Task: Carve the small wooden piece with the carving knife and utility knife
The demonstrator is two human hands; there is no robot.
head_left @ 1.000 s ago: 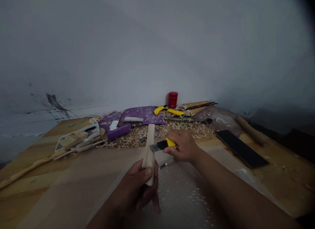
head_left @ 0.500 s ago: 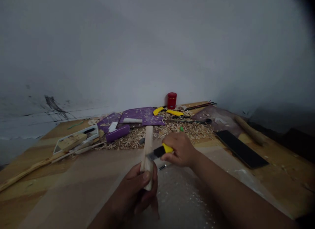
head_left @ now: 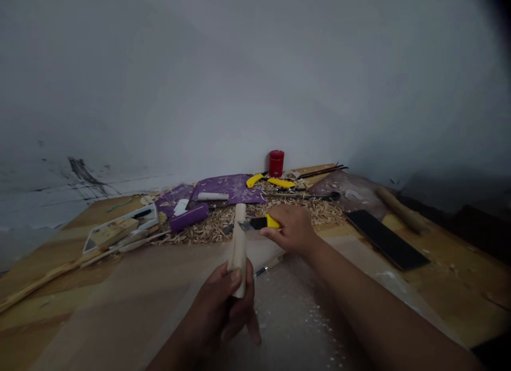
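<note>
My left hand is wrapped round the lower end of a pale wooden stick, which points away from me. In my right hand is a yellow and black utility knife, gripped by its handle. Its blade reaches left and meets the stick near the far end. Below the knife a small metal-tipped tool lies on the plastic sheet. Wood shavings are heaped just beyond the stick.
A white tray holding a wooden block is at left, beside a long stick. Purple sheets, yellow-handled tools and a red can stand at the back. A black slab lies at right.
My right hand has moved the knife up along the stick, from just above my left hand toward the far end. My left hand keeps its grip on the stick.
</note>
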